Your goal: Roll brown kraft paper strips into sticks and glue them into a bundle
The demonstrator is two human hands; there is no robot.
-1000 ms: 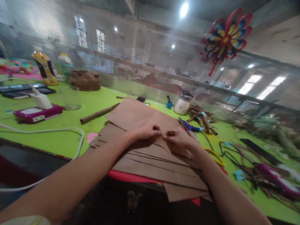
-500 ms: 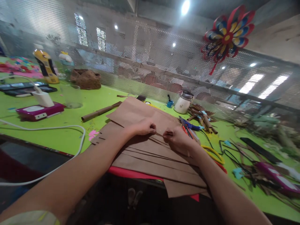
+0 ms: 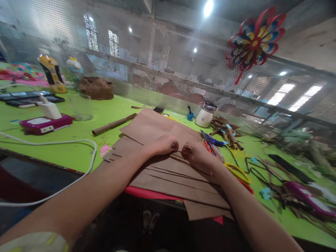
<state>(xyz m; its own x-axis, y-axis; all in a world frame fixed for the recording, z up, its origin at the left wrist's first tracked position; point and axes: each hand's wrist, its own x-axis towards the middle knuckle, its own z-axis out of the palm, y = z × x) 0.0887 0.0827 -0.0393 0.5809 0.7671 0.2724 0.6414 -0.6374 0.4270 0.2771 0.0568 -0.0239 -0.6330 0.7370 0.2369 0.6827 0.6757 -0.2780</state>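
Brown paper (image 3: pixel 157 124), laid in overlapping sheets over the near edge of the green table (image 3: pixel 123 105), served as the landmark. The left hand (image 3: pixel 166 144) was above the middle of the paper, fingers curled, thumb and fingertips pressed together. The right hand (image 3: pixel 196 154) faced it just beside, also curled and pinching. Between them ran a narrow brown strip (image 3: pixel 180 151), apparently gripped at both ends; whether it was loose or part of a sheet could not be determined. Dark lines (image 3: pixel 181 174) crossed the paper nearer the body, either slits or sheet edges.

Red material (image 3: pixel 154 193) showed beneath the paper's near edge. A brown tube (image 3: pixel 114 125) lay beyond its left side and a pink cut-out (image 3: pixel 105 150) beside its left edge. A blue-handled tool (image 3: pixel 217 141) and a yellow loop (image 3: pixel 239 172) lay to its right.

Assessment: the step in hand was judged to be fingertip working of the narrow brown strip. The next move called for firm pinches and light, even tension, as thin paper could tear.
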